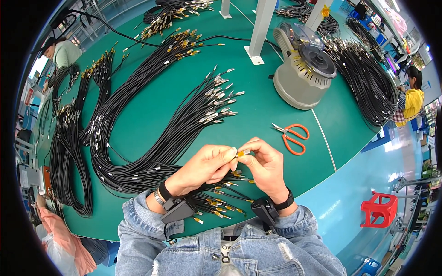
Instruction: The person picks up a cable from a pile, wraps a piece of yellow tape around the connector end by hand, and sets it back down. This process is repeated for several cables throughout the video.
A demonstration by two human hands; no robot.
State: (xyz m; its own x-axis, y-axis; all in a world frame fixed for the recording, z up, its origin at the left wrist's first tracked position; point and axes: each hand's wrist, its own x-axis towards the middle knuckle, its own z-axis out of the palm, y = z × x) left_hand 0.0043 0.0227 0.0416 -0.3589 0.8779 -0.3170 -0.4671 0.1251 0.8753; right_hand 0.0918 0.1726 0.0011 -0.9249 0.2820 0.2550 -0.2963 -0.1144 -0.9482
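Dark letters, in two rows, stand on the pale shirt at the bottom middle of the frame, in the gap of the denim jacket. Any print on the white cable ends near the middle, or the yellow cable ends at lower middle, is too small to read.

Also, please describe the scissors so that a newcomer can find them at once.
On the green table, find the round grey machine. The scissors lie below it in the picture, near the right hand. Orange loop handles distinguish them from the black cables.
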